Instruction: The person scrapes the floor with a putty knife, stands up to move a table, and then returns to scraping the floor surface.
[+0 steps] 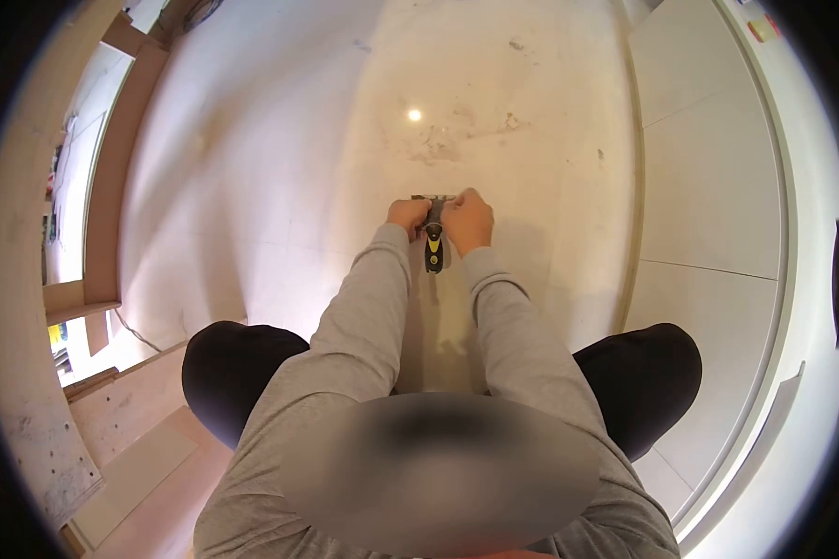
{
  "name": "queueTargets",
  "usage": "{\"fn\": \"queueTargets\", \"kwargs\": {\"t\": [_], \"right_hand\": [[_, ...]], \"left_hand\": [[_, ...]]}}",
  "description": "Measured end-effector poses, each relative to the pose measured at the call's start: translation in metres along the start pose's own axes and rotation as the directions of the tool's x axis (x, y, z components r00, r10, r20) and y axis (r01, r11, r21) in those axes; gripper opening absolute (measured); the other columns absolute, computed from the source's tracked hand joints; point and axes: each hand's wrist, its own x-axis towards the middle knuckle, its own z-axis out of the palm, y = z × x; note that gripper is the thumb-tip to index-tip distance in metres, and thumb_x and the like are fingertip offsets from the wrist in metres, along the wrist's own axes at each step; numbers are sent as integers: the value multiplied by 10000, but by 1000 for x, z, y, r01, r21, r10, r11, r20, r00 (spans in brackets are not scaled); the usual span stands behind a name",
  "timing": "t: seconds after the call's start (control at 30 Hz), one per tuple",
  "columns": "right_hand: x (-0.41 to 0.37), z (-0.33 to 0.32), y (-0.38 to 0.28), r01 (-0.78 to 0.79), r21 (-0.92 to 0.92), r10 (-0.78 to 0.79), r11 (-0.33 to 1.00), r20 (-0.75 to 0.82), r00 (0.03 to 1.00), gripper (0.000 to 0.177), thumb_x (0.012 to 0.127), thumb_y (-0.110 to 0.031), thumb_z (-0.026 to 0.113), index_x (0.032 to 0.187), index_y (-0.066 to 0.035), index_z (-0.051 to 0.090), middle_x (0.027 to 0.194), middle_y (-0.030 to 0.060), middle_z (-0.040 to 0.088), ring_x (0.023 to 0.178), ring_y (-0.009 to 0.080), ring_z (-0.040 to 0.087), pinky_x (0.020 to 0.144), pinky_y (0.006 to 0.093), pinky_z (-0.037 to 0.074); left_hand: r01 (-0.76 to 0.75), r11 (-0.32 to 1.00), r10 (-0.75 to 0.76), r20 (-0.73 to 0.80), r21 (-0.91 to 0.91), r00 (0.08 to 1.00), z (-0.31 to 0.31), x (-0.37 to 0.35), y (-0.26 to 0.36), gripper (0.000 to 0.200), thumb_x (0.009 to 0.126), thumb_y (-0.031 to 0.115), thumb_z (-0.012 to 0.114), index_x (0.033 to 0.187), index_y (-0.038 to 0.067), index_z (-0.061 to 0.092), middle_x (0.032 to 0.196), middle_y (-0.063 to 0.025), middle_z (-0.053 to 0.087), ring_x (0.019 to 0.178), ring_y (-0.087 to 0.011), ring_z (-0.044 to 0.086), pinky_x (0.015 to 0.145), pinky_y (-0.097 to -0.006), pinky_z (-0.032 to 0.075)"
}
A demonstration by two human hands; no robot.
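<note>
A scraper-like hand tool with a black and yellow handle lies in front of me, its handle pointing back toward my body and its wide dark head at the far end. My left hand is closed at the left side of that head. On the opposite side, my right hand has its fingers bent and pinched at the head's right end. The fingertips and whatever is between them are partly hidden. Below the tool is a pale, smooth floor surface.
Dark scuffs mark the floor beyond my hands, near a bright light reflection. White panels line the right side. Wooden framing with openings stands on the left, a thin cable beside it. My dark-clothed knees flank my arms.
</note>
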Motion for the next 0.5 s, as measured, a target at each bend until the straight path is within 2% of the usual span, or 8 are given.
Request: {"fn": "queueTargets", "kwargs": {"t": [0.03, 0.13, 0.2, 0.3, 0.37, 0.4, 0.47, 0.5], "right_hand": [[10, 14, 23, 0, 8, 0, 1000, -4, 1000, 290, 829, -249, 653, 916, 28, 652, 866, 257, 683, 759, 367, 691, 674, 492, 542], [28, 45, 62, -454, 123, 413, 883, 258, 873, 369, 906, -327, 610, 870, 40, 586, 719, 177, 646, 603, 289, 651, 526, 472, 495], [21, 27, 41, -780, 471, 377, 412, 691, 616, 412, 964, -373, 531, 845, 21, 543, 654, 109, 572, 495, 215, 548, 427, 415, 418], [26, 37, 28, -690, 495, 380, 529, 589, 714, 393, 977, -363, 504, 792, -19, 544, 620, 82, 527, 456, 197, 470, 410, 381, 372], [33, 39, 29, -706, 442, 411, 553, 593, 693, 394, 972, -356, 513, 790, -9, 560, 632, 92, 543, 474, 205, 493, 426, 389, 384], [36, 38, 25, -718, 392, 438, 576, 594, 675, 396, 967, -348, 521, 789, 1, 577, 644, 103, 558, 492, 213, 515, 441, 398, 396], [43, 40, 17, -683, 434, 451, 587, 525, 721, 410, 964, -340, 521, 807, 32, 591, 663, 121, 582, 530, 229, 546, 473, 403, 417], [46, 41, 14, -641, 478, 459, 601, 450, 766, 425, 960, -332, 521, 825, 63, 606, 682, 140, 605, 567, 244, 577, 504, 408, 437]], "left_hand": [[-4, 998, 3, -24, -60, 1000, 3, -6, 2, 236, 910, 227, 660, 966, -2, 651, 847, -89, 675, 689, -219, 659, 542, -359, 509], [-46, 989, 34, -92, -142, 995, 11, 0, 0, 179, 854, 171, 651, 896, -3, 658, 792, -86, 656, 657, -216, 638, 503, -375, 486], [-71, 983, 48, -134, -167, 990, 15, 13, -6, 149, 798, 134, 651, 846, -6, 669, 763, -95, 645, 636, -218, 620, 473, -388, 468], [-146, 964, 125, -106, -224, 987, 13, 21, -8, 210, 776, 178, 635, 852, -12, 682, 772, -137, 673, 671, -253, 660, 535, -400, 496], [-246, 923, 293, -130, 295, 947, 11, 29, 0, 294, 784, 248, 606, 862, -22, 696, 825, -208, 700, 758, -312, 697, 649, -420, 520], [-240, 925, 287, -130, 293, 949, 10, 34, 2, 294, 784, 248, 606, 862, -22, 696, 825, -208, 700, 758, -312, 697, 649, -420, 520], [-412, 352, 583, 148, 840, 799, 9, 45, 6, 371, 780, 284, 578, 896, -44, 706, 893, -250, 699, 842, -371, 694, 751, -429, 521], [-411, 355, 575, 150, 840, 805, 11, 46, 9, 371, 780, 284, 578, 896, -44, 706, 893, -250, 699, 842, -371, 694, 751, -429, 521]]}}
